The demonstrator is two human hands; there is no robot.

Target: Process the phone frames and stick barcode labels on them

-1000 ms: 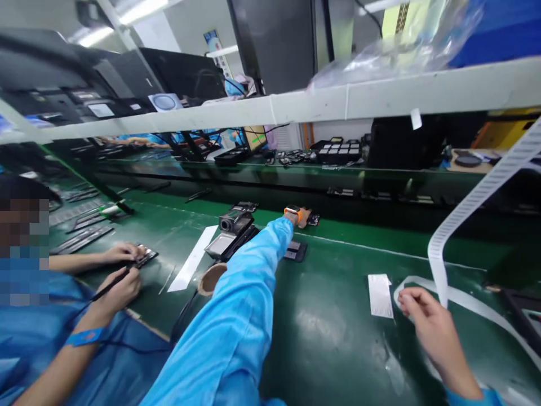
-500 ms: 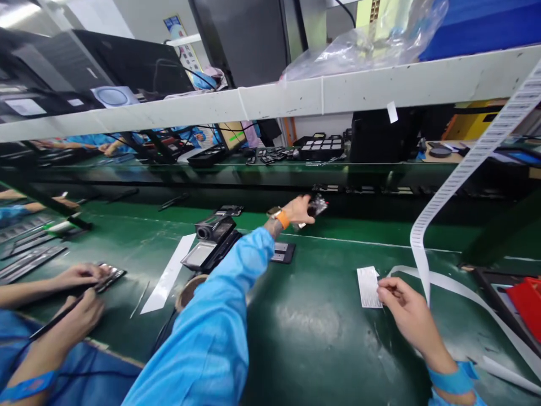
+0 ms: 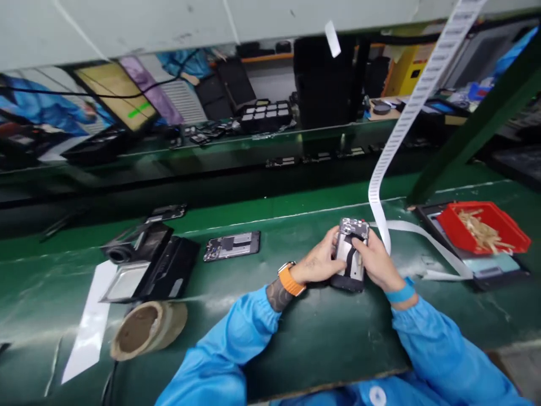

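Phone chassis [image 3: 350, 254], opened back upward, circuit parts showing at its far end, held just above the green bench mat [image 3: 321, 332], near the front edge. Gripped from both sides: left hand [image 3: 315, 265] curled round the left edge, fingers closed on it; right hand [image 3: 376, 262] wrapped over the right edge, thumb pressed down on the middle of the exposed face. Both wrists low, close to the mat, forearms in blue sleeves [image 3: 236, 344] converging from the near edge toward the chassis. Orange watch strap [image 3: 291, 279] on the left wrist, blue band [image 3: 399, 293] on the right.

Right of the chassis, almost touching the right hand: white label strip [image 3: 406, 113] hanging down from above, bending onto the mat and trailing farther right. Beyond that, still right of the chassis: red tray [image 3: 484, 225] with pale small parts, sitting on a dark flat tray [image 3: 494, 270].

Left of the chassis, well apart: second phone frame [image 3: 232, 246] flat on the mat. Farther left: black fixture [image 3: 147, 262] with a lens-like barrel and a shiny plate. Near-left of that: brown tape roll [image 3: 147, 330] on its side, and a white paper strip [image 3: 91, 324] lying flat.

Behind the chassis: white line across the mat, then a raised green shelf [image 3: 253, 146] carrying dark trays and small parts. Upper left: tilted screen [image 3: 116, 93] with green marks. Overhead: pale beam [image 3: 169, 22].
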